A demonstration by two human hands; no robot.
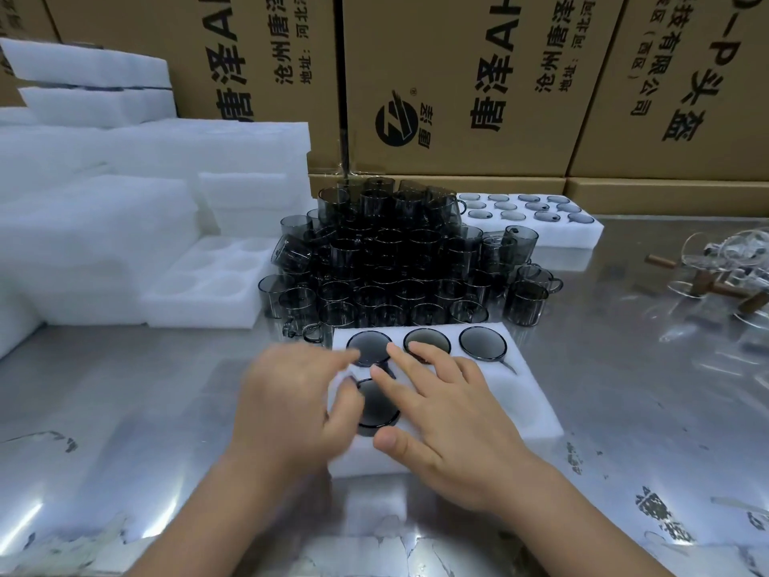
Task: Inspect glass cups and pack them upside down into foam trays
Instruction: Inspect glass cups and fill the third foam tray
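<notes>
Upturned cup [375, 405] between right grip [449, 414], wide open, and left grip [287, 406] (blurred, state unclear)

A shiny steel table [145, 410] holds a foam tray [524, 401] in front, a heap of dark glass cups [395, 264] behind it, an empty tray [199, 310] at left, a filled tray [591, 233] at the back and clear glassware [720, 268] at right.

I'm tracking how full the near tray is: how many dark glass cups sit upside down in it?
4 smoky glass cups in the near white foam tray: back-left cup, back-middle cup, back-right cup, and front-left cup between the left hand and the right hand, which may hide another.
</notes>
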